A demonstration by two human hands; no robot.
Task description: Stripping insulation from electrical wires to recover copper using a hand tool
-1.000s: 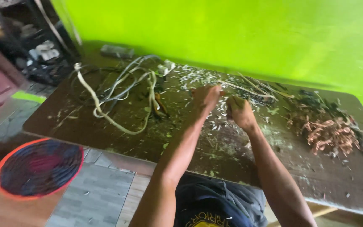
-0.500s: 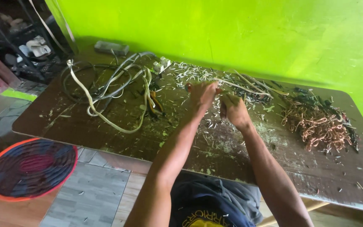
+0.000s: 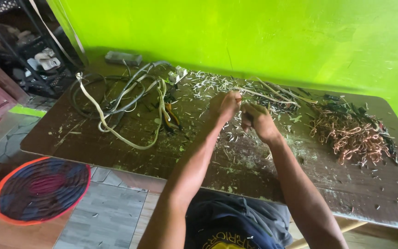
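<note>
Your fingers are curled narrow on both hands, left hand [image 3: 225, 105] and right hand [image 3: 257, 121] close together at frame centre; what they pinch is too small to tell. Beneath lies the brown table [image 3: 116, 152], tangled cables [image 3: 120, 101] upper left, copper wire pile [image 3: 351, 133] right, pale insulation scraps [image 3: 217, 83] above your hands.

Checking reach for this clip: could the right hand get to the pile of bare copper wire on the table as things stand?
Probably yes. The copper wire pile lies on the table to the outer side of the right hand, with only scattered insulation scraps between them and nothing blocking.
</note>
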